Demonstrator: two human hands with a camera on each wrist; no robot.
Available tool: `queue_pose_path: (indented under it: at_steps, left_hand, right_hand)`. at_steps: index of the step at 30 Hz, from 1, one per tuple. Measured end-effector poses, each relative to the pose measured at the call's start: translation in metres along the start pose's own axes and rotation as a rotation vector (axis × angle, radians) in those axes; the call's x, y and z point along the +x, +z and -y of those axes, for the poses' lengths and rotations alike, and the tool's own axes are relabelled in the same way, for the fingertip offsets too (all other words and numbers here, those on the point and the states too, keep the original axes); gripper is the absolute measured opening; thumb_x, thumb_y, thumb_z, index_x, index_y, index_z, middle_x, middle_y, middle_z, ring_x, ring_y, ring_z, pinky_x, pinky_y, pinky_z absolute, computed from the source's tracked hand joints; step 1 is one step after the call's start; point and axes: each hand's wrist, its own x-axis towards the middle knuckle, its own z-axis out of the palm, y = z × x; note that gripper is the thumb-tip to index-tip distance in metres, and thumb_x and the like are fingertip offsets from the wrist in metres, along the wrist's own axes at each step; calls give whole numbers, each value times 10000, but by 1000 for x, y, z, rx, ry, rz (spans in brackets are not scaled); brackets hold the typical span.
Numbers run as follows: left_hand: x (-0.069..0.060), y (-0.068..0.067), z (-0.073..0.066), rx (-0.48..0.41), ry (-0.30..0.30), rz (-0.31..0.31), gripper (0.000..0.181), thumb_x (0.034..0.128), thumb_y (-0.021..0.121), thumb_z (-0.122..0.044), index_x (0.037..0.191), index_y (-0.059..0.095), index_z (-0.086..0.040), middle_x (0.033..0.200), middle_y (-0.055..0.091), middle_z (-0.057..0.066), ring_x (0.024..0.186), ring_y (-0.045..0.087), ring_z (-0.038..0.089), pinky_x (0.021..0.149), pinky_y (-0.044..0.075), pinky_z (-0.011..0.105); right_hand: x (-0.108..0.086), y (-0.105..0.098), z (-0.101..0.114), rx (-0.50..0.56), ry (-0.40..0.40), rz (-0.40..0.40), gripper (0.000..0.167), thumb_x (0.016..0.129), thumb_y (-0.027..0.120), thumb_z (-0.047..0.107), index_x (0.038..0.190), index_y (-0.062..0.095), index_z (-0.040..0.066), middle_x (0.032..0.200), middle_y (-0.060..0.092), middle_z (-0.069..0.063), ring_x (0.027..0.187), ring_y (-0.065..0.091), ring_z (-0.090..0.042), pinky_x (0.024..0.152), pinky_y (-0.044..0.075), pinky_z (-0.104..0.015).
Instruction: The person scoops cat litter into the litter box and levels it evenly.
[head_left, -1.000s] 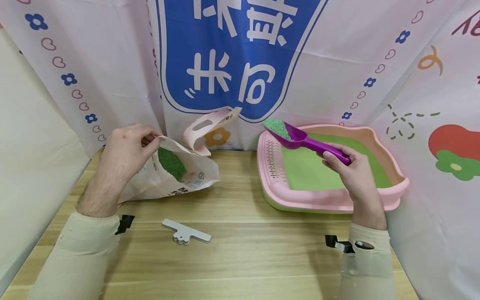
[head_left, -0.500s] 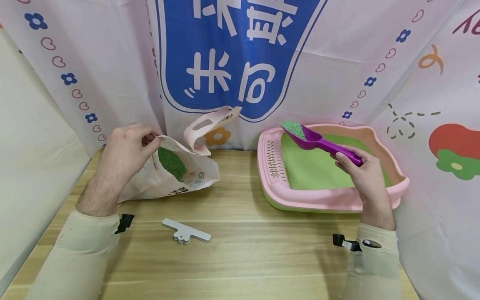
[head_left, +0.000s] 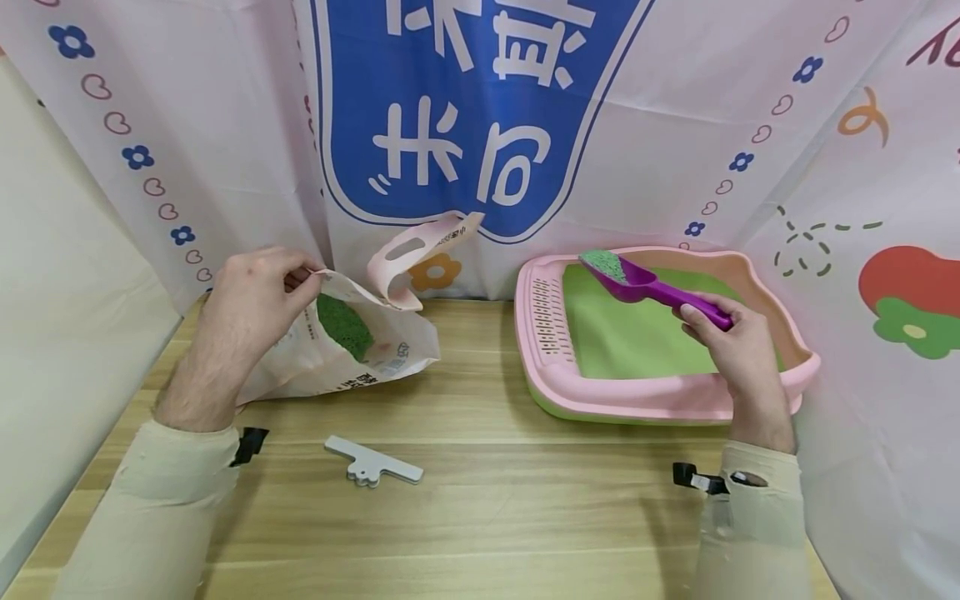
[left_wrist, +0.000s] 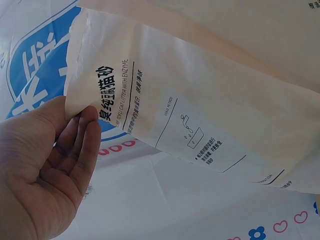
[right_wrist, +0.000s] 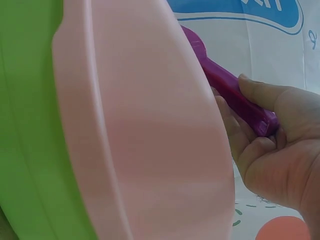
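My left hand (head_left: pixel 258 304) pinches the torn edge of a cat litter bag (head_left: pixel 397 354), which leans open on the table with green litter (head_left: pixel 342 327) showing inside. The left wrist view gives the printed side of the bag, its edge between thumb and fingers. In my right hand (head_left: pixel 738 342) is the handle of a purple scoop (head_left: pixel 637 282), heaped with green pellets (head_left: pixel 604 266). The scoop hangs above the litter box (head_left: pixel 558 385), which has a pink rim and green base. From the right wrist, the box's pink rim (right_wrist: pixel 150 125) hides the scoop's bowl.
A grey bag clip (head_left: pixel 372 463) lies on the wooden table (head_left: pixel 480 517) in front of the bag. A torn strip with a handle hole (head_left: pixel 408 258) sticks up from the bag's mouth. Printed cloth (head_left: pixel 480 125) hangs behind, close to the box.
My right hand has carried the filled scoop to the right and slightly down, from the litter box's left rim to over its inside. The left hand and bag stay in place.
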Motion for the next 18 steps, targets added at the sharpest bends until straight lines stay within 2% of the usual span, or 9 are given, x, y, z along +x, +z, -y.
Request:
queue_pose_path:
  at_steps: [4, 10, 15, 18]
  left_hand:
    - [0, 1, 0, -2, 2, -1, 167, 1099, 722, -71, 1128, 867, 6, 1070, 859, 243, 898, 823, 396, 765, 665, 545]
    - [1, 2, 1, -5, -2, -4, 161, 1098, 727, -66, 1117, 869, 9, 1073, 861, 249, 900, 827, 402, 781, 668, 572]
    - [2, 1, 0, -6, -8, -1, 164, 1101, 725, -64, 1124, 867, 14, 1085, 860, 257, 905, 830, 408, 789, 679, 592]
    - [1, 1, 1, -5, -9, 2, 163, 1102, 727, -64, 1129, 866, 16, 1088, 858, 261, 904, 830, 410, 785, 682, 593]
  right_hand:
    - [1, -2, -1, -62, 27, -12, 562, 1137, 801, 237, 1577, 642, -74, 1073, 852, 162, 941, 822, 63, 924, 658, -106]
    - [3, -3, -4, -253, 30, -15, 620, 1184, 729, 301, 1651, 583, -80, 1109, 756, 233, 957, 779, 126, 952, 648, -96]
    - [4, -3, -5, -324, 39, -15, 609, 1197, 705, 320, 1659, 590, -61, 1029, 693, 291, 925, 753, 155, 938, 646, -86]
    - [5, -4, -6, -360, 44, -18, 596, 1199, 703, 328, 1649, 608, -51, 983, 686, 322, 898, 742, 160, 886, 639, -71]
